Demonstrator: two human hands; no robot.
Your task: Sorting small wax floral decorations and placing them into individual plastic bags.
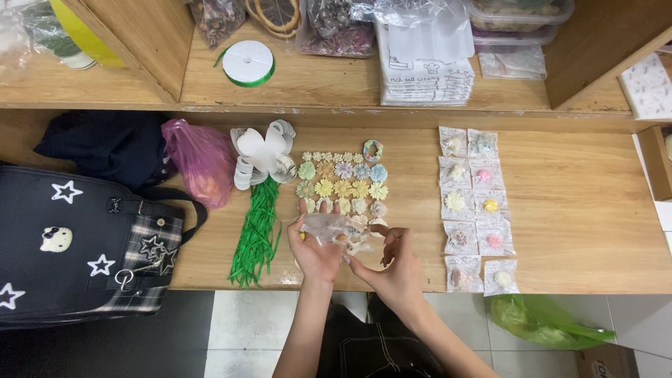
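Observation:
My left hand (316, 248) holds a small clear plastic bag (329, 225) above the wooden table's (574, 210) front edge. My right hand (393, 262) is beside it, fingertips touching a pale flower-shaped piece (358, 243) at the bag's mouth. Just beyond the hands lie rows of small pastel flower-shaped pieces (343, 180). To the right, two columns of filled small clear packets (472, 206) lie flat, each with one flower piece inside.
A bundle of green ribbon strips (257, 234) and a stack of white curled strips (262, 155) lie left of the flowers. A pink plastic bag (197, 161) and a black bag with stars (77, 245) sit at left. A shelf holds a ribbon spool (248, 63) and a stack of white bags (425, 70).

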